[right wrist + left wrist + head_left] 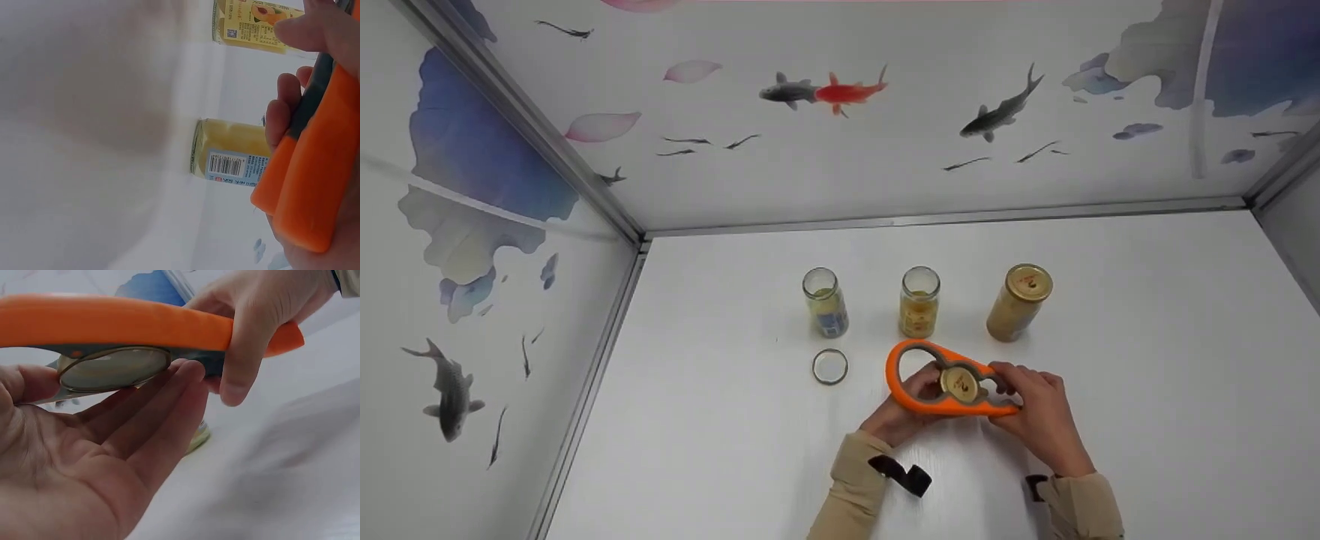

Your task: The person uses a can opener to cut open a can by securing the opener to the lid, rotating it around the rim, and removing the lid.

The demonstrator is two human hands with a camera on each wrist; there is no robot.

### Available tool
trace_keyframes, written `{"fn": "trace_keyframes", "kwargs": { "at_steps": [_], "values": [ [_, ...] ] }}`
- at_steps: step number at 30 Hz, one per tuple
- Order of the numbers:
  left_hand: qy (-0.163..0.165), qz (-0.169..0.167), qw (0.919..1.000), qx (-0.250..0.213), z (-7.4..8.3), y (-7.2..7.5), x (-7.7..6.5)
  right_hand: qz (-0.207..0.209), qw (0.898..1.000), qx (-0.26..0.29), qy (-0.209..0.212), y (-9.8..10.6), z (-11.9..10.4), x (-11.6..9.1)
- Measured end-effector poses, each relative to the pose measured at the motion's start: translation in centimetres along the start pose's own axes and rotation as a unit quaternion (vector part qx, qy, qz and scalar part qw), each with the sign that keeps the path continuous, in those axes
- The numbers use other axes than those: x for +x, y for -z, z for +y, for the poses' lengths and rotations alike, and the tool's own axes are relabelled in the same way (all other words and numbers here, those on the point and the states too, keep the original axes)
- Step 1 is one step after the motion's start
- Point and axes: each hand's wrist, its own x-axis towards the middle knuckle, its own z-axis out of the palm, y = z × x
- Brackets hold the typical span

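My right hand grips the handle end of an orange jar opener with grey inner pads, held over the table. Inside its rounded opening sits a gold jar lid. The left hand reaches under the opener. Its thumb and fingertips pinch the lid's edge, and the lid's underside faces the palm in the left wrist view. Just beyond stands an uncovered glass jar with yellow contents and a peach-picture label in the right wrist view.
Left of that jar stands another uncovered jar with a blue label. A loose lid lies upside down in front of it. At the right is a jar with its gold lid on. Printed walls border the white table.
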Motion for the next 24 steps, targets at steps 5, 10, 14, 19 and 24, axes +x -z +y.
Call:
{"fn": "trace_keyframes", "kwargs": {
  "at_steps": [5,10,14,19,24],
  "values": [
    [-0.002,-0.004,0.9998,-0.021,-0.17,0.12,-0.25,-0.001,1.000,0.006,0.002,-0.36,-0.06,0.03],
    [0.011,0.009,0.9997,-0.018,-0.02,0.04,-0.41,0.015,1.000,0.022,0.017,-0.61,-0.02,-0.08],
    [0.006,0.001,0.9998,-0.017,0.03,0.04,-0.42,0.041,0.999,0.024,0.025,-0.67,-0.08,-0.21],
    [0.005,0.011,0.9996,-0.025,0.01,0.27,-0.64,0.063,0.997,0.020,0.032,-0.74,-0.03,-0.40],
    [0.023,0.043,0.9986,0.020,0.09,0.38,-0.59,0.078,0.996,0.016,0.040,-0.73,0.13,-0.79]
  ]
}}
